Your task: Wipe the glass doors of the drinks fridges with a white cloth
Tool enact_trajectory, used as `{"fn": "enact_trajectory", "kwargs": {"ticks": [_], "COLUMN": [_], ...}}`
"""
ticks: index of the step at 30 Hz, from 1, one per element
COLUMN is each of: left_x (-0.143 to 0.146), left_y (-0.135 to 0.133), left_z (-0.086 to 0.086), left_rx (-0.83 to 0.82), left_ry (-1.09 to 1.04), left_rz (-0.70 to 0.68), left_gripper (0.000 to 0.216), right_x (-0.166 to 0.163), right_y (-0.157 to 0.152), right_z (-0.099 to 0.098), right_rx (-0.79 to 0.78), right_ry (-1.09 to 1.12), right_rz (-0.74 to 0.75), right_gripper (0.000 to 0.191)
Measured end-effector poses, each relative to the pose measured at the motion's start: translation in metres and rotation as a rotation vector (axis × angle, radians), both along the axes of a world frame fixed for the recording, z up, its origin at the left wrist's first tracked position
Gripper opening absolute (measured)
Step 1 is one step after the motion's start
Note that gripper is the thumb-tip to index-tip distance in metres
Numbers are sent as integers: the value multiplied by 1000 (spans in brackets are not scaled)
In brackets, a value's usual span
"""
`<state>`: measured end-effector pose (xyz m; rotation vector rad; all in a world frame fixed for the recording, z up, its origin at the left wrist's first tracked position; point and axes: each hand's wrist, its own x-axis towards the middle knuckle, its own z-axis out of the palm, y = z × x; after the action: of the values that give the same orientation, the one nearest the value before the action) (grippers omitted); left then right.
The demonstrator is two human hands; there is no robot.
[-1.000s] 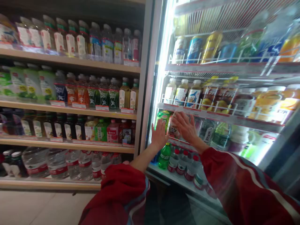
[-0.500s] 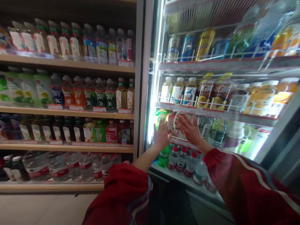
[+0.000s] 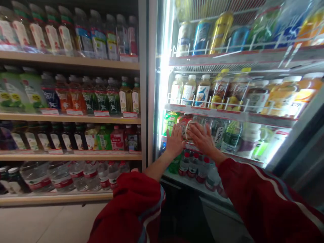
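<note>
My left hand (image 3: 174,141) lies flat with fingers spread against the glass door (image 3: 162,162) of a lit drinks fridge, in front of a green drink pack (image 3: 170,122). Just right of it, my right hand (image 3: 201,136) presses a pale, crumpled cloth (image 3: 188,127) to the same glass. Most of the cloth is hidden under the fingers. Behind the glass, a red-labelled drink (image 3: 184,120) shows partly between the hands, with clear bottles to the right of it.
Wooden shelves (image 3: 101,157) full of bottles stand to the left. Inside the fridge are small bottles (image 3: 203,91), cans (image 3: 221,32) and red-capped water bottles (image 3: 202,168). Pale floor tiles (image 3: 63,222) show at the lower left.
The view has shifted, so the shelves sit further left and higher. Both hands are slightly lower against the fridge's contents, the right still on the cloth and the left still spread.
</note>
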<state>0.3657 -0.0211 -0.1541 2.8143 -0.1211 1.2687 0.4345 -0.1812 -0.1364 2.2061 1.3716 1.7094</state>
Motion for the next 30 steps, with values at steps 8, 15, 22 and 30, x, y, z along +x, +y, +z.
{"fn": "enact_trajectory", "kwargs": {"ticks": [8, 15, 22, 30], "left_x": [6, 11, 11, 20], "left_y": [-16, -37, -55, -79], "left_z": [2, 1, 15, 20], "left_rx": [2, 85, 105, 175], "left_ry": [-45, -112, -94, -148], "left_rz": [-66, -119, -163, -217], "left_gripper": [67, 65, 71, 66], "right_x": [0, -5, 3, -9], "right_y": [-22, -42, -68, -91], "right_z": [22, -8, 30, -4], "right_rx": [159, -19, 261, 82], "right_ry": [-40, -25, -52, -53], "right_rz": [-90, -69, -138, -147], "right_gripper": [41, 35, 42, 35]}}
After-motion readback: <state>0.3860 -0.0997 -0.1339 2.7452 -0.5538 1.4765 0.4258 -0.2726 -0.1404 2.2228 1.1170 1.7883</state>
